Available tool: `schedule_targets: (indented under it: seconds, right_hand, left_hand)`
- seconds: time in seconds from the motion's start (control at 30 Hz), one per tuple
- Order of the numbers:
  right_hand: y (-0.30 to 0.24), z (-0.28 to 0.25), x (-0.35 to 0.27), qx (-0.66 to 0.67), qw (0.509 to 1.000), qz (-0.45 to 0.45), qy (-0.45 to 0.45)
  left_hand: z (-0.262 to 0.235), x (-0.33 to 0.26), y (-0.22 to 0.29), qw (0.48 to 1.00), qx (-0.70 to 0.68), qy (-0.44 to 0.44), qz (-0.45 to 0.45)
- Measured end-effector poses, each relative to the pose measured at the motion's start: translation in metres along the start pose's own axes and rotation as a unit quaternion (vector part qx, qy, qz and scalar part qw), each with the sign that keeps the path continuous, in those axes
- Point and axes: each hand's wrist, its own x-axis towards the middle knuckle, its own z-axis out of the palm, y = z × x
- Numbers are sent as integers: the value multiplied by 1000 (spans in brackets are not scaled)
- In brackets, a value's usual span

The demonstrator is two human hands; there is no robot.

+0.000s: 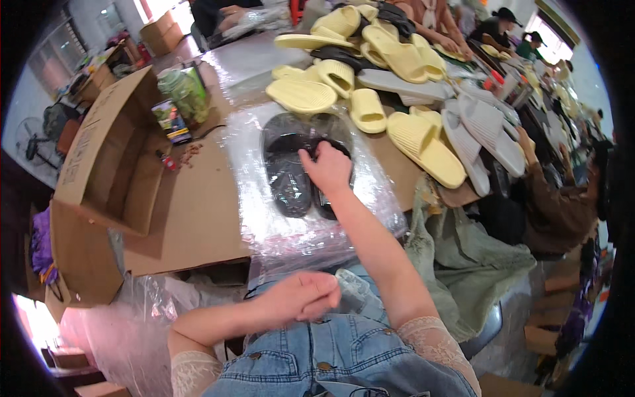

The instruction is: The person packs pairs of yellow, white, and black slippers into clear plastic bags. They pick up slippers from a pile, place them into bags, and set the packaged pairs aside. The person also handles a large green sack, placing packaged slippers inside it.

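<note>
A pair of black slippers [288, 173] lies inside a clear plastic bag [291, 225] spread on the brown cardboard-covered table [198, 212]. My right hand [326, 167] reaches forward and presses on the slippers through the bag, fingers curled over their far ends. My left hand [299, 296] is near my lap at the table's front edge, fingers closed on the open end of the same bag [350, 291].
A heap of yellow, grey and black slippers [390, 73] covers the far side of the table. An open cardboard box [109, 159] stands at the left beside a green jar [182, 92]. A seated person [562, 205] works at the right; more bags lie below left.
</note>
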Motion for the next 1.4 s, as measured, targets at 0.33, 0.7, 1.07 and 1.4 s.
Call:
schedule_targets:
  seconds: [0.33, 0.7, 1.07, 1.4]
  right_hand:
    - [-3, 3, -1, -6, 1000, -20, 10]
    - [0, 4, -1, -16, 999, -19, 19]
    - [-5, 1, -1, -14, 1000, -10, 8]
    - [-2, 2, -1, -12, 1000, -12, 20]
  left_hand:
    - [-236, -154, 111, 179, 696, 680, -145]
    - [-261, -67, 90, 397, 627, 589, 320]
    - [-263, 2, 61, 360, 613, 603, 363]
    - [-343, -5, 162, 676, 67, 570, 462]
